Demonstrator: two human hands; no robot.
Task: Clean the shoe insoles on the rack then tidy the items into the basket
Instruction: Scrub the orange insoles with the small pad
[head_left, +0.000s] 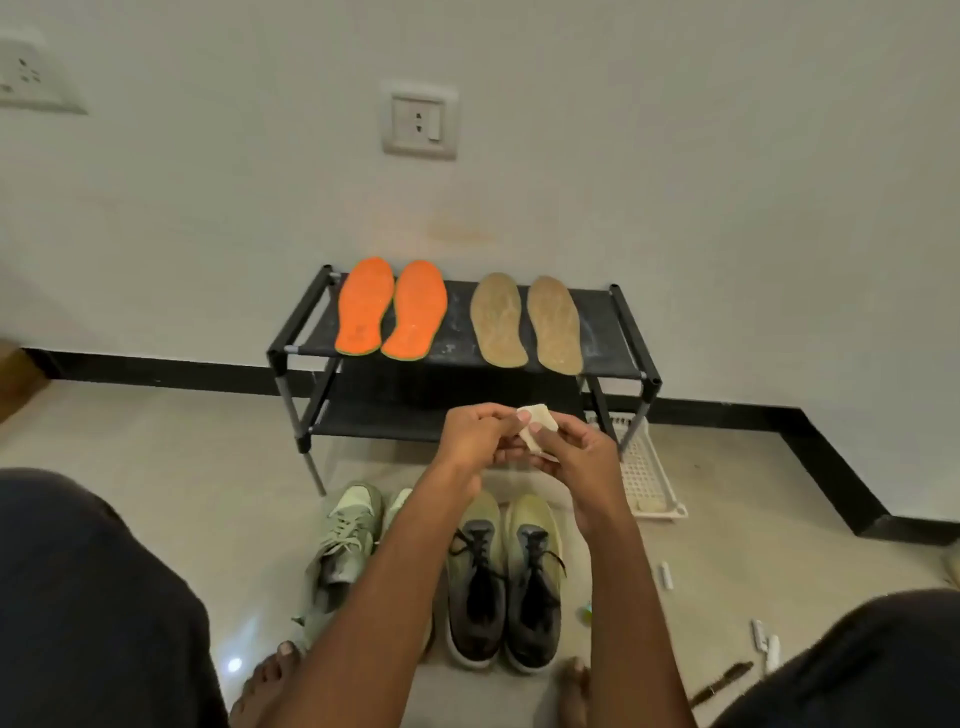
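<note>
black rack (618, 332) on beige floor (156, 467) against white wall (675, 156).

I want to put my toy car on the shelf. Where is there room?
On the top shelf of the rack, one bare strip runs between the orange insoles and the tan insoles. The lower shelf looks bare on its left part. The floor in front is crowded with shoes, and both hands hold a cloth there.

The left forearm (363, 587) hid part of the green sneakers (345, 540); at five o'clock, small white floor items (764, 642) were too small to identify.
</note>
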